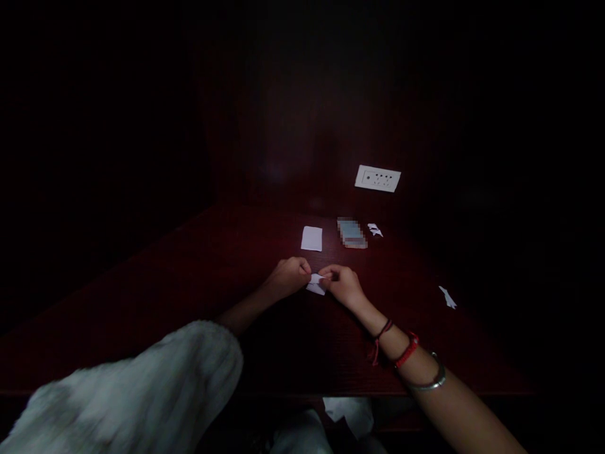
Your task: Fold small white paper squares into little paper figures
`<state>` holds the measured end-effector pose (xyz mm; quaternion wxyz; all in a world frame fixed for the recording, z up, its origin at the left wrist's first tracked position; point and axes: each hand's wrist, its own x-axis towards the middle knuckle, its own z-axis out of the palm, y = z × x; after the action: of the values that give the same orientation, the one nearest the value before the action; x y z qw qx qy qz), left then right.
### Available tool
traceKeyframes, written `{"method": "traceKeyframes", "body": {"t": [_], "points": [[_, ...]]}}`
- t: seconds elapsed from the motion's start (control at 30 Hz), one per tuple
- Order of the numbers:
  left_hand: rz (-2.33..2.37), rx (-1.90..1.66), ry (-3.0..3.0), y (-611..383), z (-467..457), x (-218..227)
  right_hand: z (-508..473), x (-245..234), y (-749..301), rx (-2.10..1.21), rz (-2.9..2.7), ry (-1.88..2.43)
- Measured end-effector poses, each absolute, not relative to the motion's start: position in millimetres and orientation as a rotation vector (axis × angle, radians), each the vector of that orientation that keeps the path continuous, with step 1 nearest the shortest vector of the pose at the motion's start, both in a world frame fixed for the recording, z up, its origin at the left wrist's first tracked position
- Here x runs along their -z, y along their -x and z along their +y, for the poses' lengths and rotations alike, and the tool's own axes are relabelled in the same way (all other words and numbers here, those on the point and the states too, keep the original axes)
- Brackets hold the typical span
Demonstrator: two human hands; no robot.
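A small piece of folded white paper (316, 287) lies between my two hands, low over the dark red desk (265, 372). My left hand (292, 276) pinches its upper left edge with curled fingers. From the other side, my right hand (344, 285) grips the paper's right edge between thumb and fingers. Creases and a flap show on the paper, though the fingertips cover part of it. Just beyond my hands, a flat white stack or sheet of paper (312, 239) rests on the desk.
A phone-like rectangular thing (352, 232), blurred out, lies behind my right hand. Beside it sits a folded paper piece (375, 230); another narrow one (447, 297) is far right. A white socket plate (377, 179) is on the back wall. White paper (350, 413) shows below the desk's front edge.
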<state>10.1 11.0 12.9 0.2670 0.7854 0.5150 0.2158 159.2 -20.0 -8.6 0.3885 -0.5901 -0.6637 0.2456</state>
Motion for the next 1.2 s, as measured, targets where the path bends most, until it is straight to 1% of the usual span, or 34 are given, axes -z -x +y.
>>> {"method": "traceKeyframes", "body": {"t": [0.13,0.43,0.57,0.7,0.87,1.07,1.2], "points": [[1.369,-0.622,-2.066,-10.5,13.1,-9.3,-18.7,10.9,-158.9,-0.653,-1.671,1.483],[1.284,-0.637,-1.647,-18.6,13.6,-1.6,-12.7,18.3,-164.2,-0.711,-1.618,1.465],[1.297,-0.586,-1.697,-18.2,12.3,-3.1,-8.4,22.3,-165.0,-0.760,-1.574,1.434],[1.292,-0.567,-1.719,-18.6,11.6,-4.0,-9.2,22.6,-163.9,-0.738,-1.584,1.417],[1.271,-0.593,-1.635,-21.0,9.7,-6.3,-13.0,20.7,-162.1,-0.696,-1.629,1.416],[1.260,-0.581,-1.402,-22.5,4.7,-13.9,-12.6,22.2,-162.1,-0.717,-1.623,1.420],[1.283,-0.505,-1.479,-21.9,4.6,-15.2,-11.1,23.7,-162.8,-0.743,-1.611,1.417]]}}
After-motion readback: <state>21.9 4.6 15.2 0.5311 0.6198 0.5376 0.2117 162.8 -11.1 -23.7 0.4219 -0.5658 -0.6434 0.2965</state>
